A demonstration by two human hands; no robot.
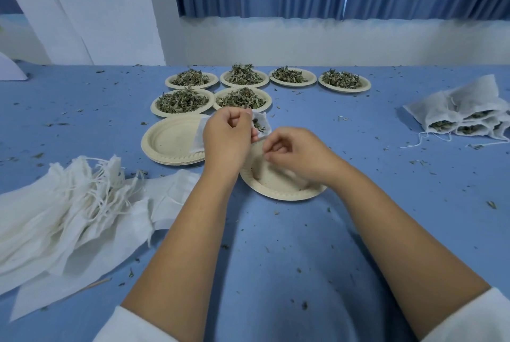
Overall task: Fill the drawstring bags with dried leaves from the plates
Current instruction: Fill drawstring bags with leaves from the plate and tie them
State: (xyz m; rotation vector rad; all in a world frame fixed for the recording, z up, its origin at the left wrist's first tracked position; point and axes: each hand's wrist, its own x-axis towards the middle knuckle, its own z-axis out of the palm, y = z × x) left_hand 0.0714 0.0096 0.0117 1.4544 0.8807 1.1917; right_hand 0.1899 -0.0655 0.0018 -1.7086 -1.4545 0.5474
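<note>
My left hand (227, 138) grips a white drawstring bag (260, 123) with dried leaves showing in its open mouth, held above the table's middle. My right hand (292, 152), fingers curled, pinches at the bag's near edge; the string itself is too small to see. Under both hands lies a nearly bare paper plate (278, 192) with a few leaf crumbs. A stack of bare plates (168, 143) sits to its left. Several plates heaped with dried leaves (182, 101) stand in two rows behind.
A pile of unfilled white bags (69, 209) with loose strings lies at the left. Filled bags (466, 115) are heaped at the far right. Leaf crumbs are scattered over the blue tablecloth (386, 217). A wall and blue curtain close the back.
</note>
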